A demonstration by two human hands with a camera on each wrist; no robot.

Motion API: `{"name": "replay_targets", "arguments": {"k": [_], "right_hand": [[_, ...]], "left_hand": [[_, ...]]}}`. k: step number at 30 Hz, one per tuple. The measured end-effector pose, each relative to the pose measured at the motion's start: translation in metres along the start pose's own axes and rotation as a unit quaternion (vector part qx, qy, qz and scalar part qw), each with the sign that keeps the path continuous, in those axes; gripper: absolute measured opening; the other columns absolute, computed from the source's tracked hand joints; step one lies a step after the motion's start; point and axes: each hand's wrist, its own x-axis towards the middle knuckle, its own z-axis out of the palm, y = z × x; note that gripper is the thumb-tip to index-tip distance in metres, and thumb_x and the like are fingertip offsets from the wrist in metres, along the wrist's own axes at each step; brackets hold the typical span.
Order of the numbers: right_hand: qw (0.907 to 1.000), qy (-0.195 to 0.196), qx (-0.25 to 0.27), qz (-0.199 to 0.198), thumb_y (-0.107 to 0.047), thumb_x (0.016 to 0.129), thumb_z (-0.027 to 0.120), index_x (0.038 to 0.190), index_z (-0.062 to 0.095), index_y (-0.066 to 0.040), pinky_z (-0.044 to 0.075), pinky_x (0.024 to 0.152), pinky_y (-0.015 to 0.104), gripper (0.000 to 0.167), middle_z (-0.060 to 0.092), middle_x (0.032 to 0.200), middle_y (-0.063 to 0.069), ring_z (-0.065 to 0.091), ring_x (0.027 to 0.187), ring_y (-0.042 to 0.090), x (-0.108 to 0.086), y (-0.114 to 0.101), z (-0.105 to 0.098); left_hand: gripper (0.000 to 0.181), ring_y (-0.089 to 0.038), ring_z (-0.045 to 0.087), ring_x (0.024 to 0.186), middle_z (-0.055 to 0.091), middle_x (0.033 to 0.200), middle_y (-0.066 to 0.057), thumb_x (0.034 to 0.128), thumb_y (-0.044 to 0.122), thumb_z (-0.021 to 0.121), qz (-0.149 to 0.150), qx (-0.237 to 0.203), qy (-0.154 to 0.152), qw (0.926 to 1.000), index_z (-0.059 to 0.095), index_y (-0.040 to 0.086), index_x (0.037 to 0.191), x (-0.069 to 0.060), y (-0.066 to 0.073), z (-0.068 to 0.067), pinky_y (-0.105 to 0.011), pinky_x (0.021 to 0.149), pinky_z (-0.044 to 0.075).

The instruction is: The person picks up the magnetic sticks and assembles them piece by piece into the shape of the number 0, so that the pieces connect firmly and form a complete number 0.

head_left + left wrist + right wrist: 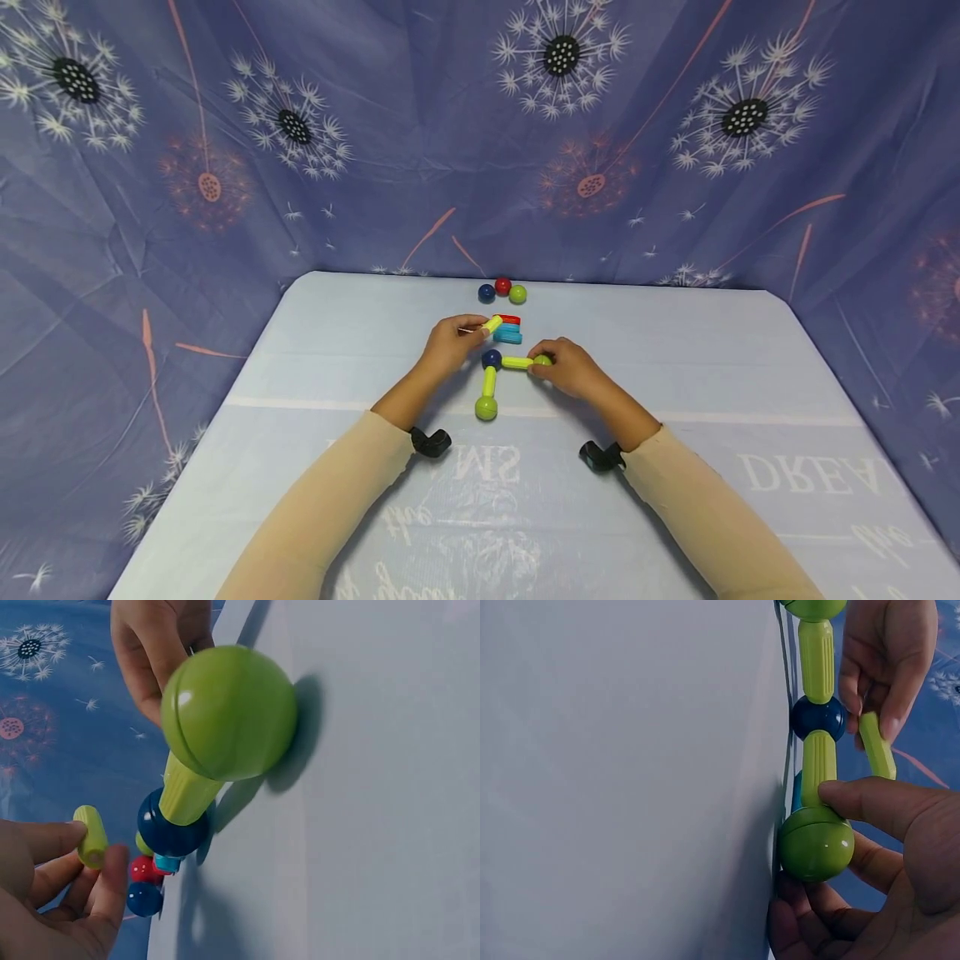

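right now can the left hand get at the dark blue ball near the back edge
Probably yes: only bare table shows between the left hand and that dark blue ball. Still, the hand pinches a yellow-green stick, which it would likely need to put down first.

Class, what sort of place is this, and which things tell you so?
Probably an indoor tabletop spot set up for building play: dandelion-print fabric hangs behind a pale table, where a blue ball joins two yellow-green rods.

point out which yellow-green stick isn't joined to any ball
The stick pinched in the left hand; the other two both join one dark blue ball.
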Motion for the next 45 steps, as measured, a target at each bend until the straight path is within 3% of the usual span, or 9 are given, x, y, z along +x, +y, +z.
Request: {"name": "replay_targets", "arguments": {"k": [8, 16, 23, 29, 37, 45], "right_hand": [[0.9999, 0.009, 0.003, 0.008, -0.025, 0.096, 0.069, 0.115, 0.072, -0.018, 0.044, 0.082, 0.035, 0.021, 0.059, 0.111, 0.011, 0.052, 0.097, 0.025, 0.008, 0.003, -0.001], [0.9997, 0.014, 0.015, 0.016, -0.025, 0.095, 0.069, 0.115, 0.072, -0.018, 0.045, 0.08, 0.034, 0.021, 0.06, 0.113, 0.012, 0.053, 0.098, 0.026, 0.014, 0.002, -0.003], [0.9994, 0.018, 0.022, 0.021, -0.023, 0.096, 0.068, 0.118, 0.072, -0.017, 0.045, 0.079, 0.034, 0.023, 0.061, 0.115, 0.012, 0.053, 0.1, 0.026, 0.018, 0.003, -0.004], [0.9993, 0.023, 0.019, 0.021, -0.023, 0.097, 0.067, 0.12, 0.072, -0.017, 0.044, 0.084, 0.036, 0.024, 0.061, 0.116, 0.012, 0.052, 0.102, 0.027, 0.02, 0.003, -0.005], [0.9989, 0.024, 0.029, 0.029, -0.024, 0.097, 0.067, 0.12, 0.071, -0.018, 0.044, 0.087, 0.038, 0.024, 0.061, 0.119, 0.013, 0.051, 0.105, 0.027, 0.021, 0.005, -0.004], [0.9988, 0.025, 0.027, 0.032, -0.025, 0.097, 0.066, 0.12, 0.071, -0.019, 0.044, 0.088, 0.039, 0.024, 0.061, 0.121, 0.012, 0.051, 0.106, 0.027, 0.02, 0.004, -0.004]], "left_hand": [[0.041, -0.021, 0.071, 0.098, 0.059, 0.126, -0.018, 0.1, 0.006, 0.061, -0.038, -0.064, -0.022, 0.997, 0.057, 0.0, 0.14, -0.007, 0.001, -0.003, -0.039, 0.094, 0.059], [0.037, -0.02, 0.072, 0.087, 0.059, 0.115, -0.017, 0.0969, 0.006, 0.06, -0.042, -0.114, -0.013, 0.9925, 0.059, -0.006, 0.132, -0.014, -0.002, -0.007, -0.04, 0.089, 0.061], [0.029, -0.021, 0.067, 0.081, 0.066, 0.104, -0.012, 0.0942, 0.014, 0.061, -0.05, -0.066, -0.015, 0.9965, 0.066, -0.003, 0.118, -0.026, -0.003, -0.014, -0.038, 0.08, 0.061], [0.026, -0.015, 0.065, 0.078, 0.07, 0.094, -0.007, 0.0919, 0.017, 0.068, -0.068, -0.042, -0.047, 0.9957, 0.069, 0.0, 0.111, -0.036, -0.01, -0.018, -0.035, 0.08, 0.06], [0.027, -0.012, 0.065, 0.074, 0.07, 0.087, -0.003, 0.0912, 0.018, 0.074, -0.101, -0.034, -0.099, 0.9894, 0.069, 0.0, 0.11, -0.053, -0.018, -0.024, -0.03, 0.074, 0.059], [0.029, -0.012, 0.069, 0.07, 0.07, 0.086, -0.004, 0.0908, 0.02, 0.076, -0.13, -0.018, -0.172, 0.9762, 0.068, 0.0, 0.109, -0.071, -0.022, -0.025, -0.029, 0.073, 0.061]]}}
